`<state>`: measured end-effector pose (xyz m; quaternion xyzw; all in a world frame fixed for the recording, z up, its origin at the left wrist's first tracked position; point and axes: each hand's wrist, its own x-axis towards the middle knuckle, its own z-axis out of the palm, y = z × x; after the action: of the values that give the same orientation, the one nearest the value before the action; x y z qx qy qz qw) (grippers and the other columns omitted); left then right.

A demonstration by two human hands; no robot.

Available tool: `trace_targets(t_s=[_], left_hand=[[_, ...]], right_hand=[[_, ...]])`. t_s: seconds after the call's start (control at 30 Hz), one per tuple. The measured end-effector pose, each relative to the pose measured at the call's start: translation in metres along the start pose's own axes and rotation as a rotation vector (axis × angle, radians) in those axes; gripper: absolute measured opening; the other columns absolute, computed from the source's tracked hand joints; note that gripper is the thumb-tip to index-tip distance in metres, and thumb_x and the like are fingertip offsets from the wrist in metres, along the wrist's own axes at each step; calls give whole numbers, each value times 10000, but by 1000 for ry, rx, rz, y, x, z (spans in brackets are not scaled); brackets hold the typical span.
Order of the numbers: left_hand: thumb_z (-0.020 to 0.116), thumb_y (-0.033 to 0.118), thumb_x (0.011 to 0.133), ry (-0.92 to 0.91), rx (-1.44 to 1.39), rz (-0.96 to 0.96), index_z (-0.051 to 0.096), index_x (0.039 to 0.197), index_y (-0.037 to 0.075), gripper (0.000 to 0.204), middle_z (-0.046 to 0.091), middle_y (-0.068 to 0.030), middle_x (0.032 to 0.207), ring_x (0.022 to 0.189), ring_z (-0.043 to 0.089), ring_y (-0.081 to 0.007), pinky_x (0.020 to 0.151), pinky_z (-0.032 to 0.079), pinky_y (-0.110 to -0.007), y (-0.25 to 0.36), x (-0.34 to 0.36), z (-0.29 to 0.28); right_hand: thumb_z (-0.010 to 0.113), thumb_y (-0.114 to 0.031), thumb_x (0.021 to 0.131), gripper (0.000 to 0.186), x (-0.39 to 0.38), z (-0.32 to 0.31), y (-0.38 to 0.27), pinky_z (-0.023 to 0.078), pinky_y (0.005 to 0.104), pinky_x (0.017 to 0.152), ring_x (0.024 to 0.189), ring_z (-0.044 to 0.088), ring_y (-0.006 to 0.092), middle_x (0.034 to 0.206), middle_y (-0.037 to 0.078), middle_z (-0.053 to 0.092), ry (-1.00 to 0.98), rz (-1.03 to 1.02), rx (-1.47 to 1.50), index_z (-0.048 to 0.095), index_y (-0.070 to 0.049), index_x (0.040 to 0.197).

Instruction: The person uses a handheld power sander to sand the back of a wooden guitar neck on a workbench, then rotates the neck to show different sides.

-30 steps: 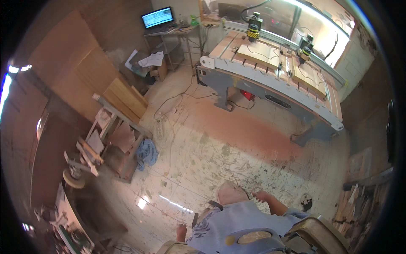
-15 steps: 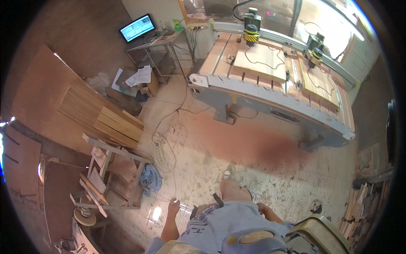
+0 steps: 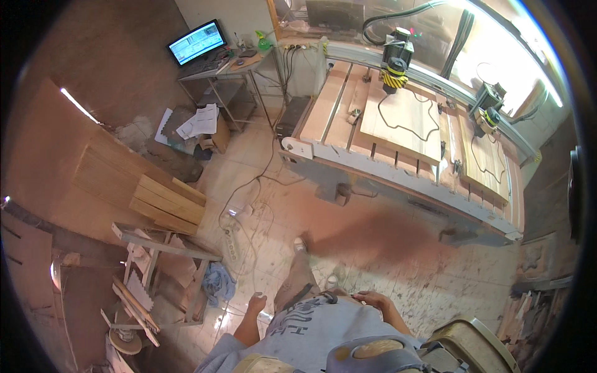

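Note:
My left hand (image 3: 255,304) hangs low at my left side with its fingers curled closed. A small pale spot shows at its fingertips, too small to name. The thin cord (image 3: 254,267) on the floor runs toward this hand; whether they touch cannot be told. My right hand (image 3: 371,299) is in front of my waist, by the shirt's hem, with bent fingers drawn together. What it holds, if anything, is too small to make out. Both hands are well away from the router machine (image 3: 398,168), on whose bed lie two wooden panels (image 3: 404,127) with curved outlines.
A computer screen (image 3: 196,42) stands on a small metal desk (image 3: 249,67) at the far left. Long boards (image 3: 165,202) lie at left, near a metal frame (image 3: 168,244) and a blue cloth (image 3: 217,283). A power strip (image 3: 230,244) and cables cross the dusty floor. Wood offcuts (image 3: 528,320) are stacked at right.
My right hand has come up from my side to the front of my waist. One foot has stepped forward, and the view has shifted, bringing the machine slightly rightward.

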<state>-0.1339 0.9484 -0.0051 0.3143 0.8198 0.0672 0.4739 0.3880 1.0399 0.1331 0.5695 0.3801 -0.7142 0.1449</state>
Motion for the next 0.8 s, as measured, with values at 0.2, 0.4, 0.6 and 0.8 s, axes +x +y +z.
trace_targets(t_s=[0.2, 0.4, 0.6, 0.8], left_hand=[[655, 402, 909, -21, -1, 96, 612, 1361, 1, 606, 660, -287, 1316, 1249, 632, -412, 1065, 493, -447, 89, 79, -36], [646, 377, 908, -12, -72, 203, 600, 1396, 27, 602, 659, -293, 1317, 1256, 632, -408, 1063, 490, -445, 187, 149, -89], [634, 363, 902, 2, -72, 184, 587, 1409, 24, 611, 697, -278, 1232, 1165, 675, -391, 1019, 513, -434, 194, 189, -114], [636, 345, 894, -123, -36, 51, 566, 1412, -9, 632, 745, -212, 910, 753, 734, -303, 791, 577, -399, 194, 175, -118]], right_hand=[[551, -586, 1012, 680, 36, -22, -35, 499, 582, 1042, 1317, 574, 371, 1454, 159, 591, 55, -198, 114, 540, -126, 1513], [571, -562, 1006, 688, 74, -44, -87, 530, 518, 983, 1287, 594, 348, 1398, 177, 628, 142, -108, -19, 568, -51, 1467], [583, -567, 999, 684, 76, -53, -128, 543, 530, 962, 1280, 602, 350, 1400, 183, 628, 176, -92, -12, 585, -55, 1452], [588, -557, 999, 675, 52, -62, -179, 594, 501, 893, 1246, 629, 359, 1402, 189, 628, 148, -47, 69, 580, -65, 1462]])
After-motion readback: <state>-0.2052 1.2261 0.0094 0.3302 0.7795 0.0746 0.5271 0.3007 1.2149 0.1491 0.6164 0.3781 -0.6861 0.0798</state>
